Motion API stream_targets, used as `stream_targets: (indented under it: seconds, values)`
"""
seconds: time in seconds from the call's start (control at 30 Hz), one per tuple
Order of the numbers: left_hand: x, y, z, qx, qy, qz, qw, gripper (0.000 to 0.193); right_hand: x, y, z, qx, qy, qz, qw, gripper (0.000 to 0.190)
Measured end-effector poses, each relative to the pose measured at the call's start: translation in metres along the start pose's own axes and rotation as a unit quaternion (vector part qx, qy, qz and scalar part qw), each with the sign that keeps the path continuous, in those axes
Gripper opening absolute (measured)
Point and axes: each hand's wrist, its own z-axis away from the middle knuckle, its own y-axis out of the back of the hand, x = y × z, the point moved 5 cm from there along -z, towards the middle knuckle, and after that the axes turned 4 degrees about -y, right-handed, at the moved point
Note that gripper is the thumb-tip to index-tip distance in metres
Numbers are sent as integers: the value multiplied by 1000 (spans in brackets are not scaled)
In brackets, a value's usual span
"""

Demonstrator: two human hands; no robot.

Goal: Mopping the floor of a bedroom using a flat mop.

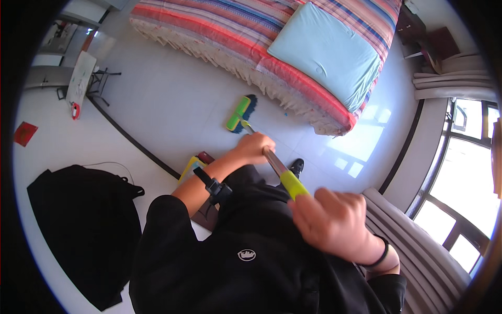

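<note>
Both of my hands hold one long-handled broom. Its metal pole (277, 161) passes through the closed fingers of my left hand (255, 149), which is lower on the handle. Higher up, my right hand (331, 225) wraps the top end at the yellow-green grip (293, 185). The green broom head (239, 113) with dark bristles rests on the pale tiled floor (168, 90), a short way from the bed's frilled skirt (282, 98). A tiny blue bit (286, 114) lies on the floor to the right of the bristles.
A bed with a striped cover (219, 23) and a light-blue pillow (325, 55) stands ahead. At left are a folding table (81, 80) and a black garment (86, 231). Grey curtains (411, 235) hang by the window (462, 168) at right. My shoe (297, 168) is near the pole.
</note>
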Motion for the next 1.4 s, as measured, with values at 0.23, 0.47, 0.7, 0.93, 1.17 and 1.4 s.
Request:
stream_targets:
  seconds: [0.23,0.47,0.7,0.93,1.17,1.4]
  values:
    - [-46,-76,-16,111,106,-17,988,32,107,-79,71,43,-14,-88,995,15]
    - [-5,-229,-75,12,-21,-89,996,31,216,-75,208,-204,-223,-85,949,19]
    - [152,-382,-136,-194,-57,43,978,29,292,-23,363,-177,-433,2,884,25]
    - [198,-396,-130,-235,-31,74,969,22,292,-8,413,-65,-538,17,840,25]
    - [86,-370,-111,13,-20,11,1000,19,310,-104,343,-160,-464,-134,861,31]
    - [-8,-259,-25,101,4,-62,993,18,214,-194,247,-231,-273,-208,910,36]
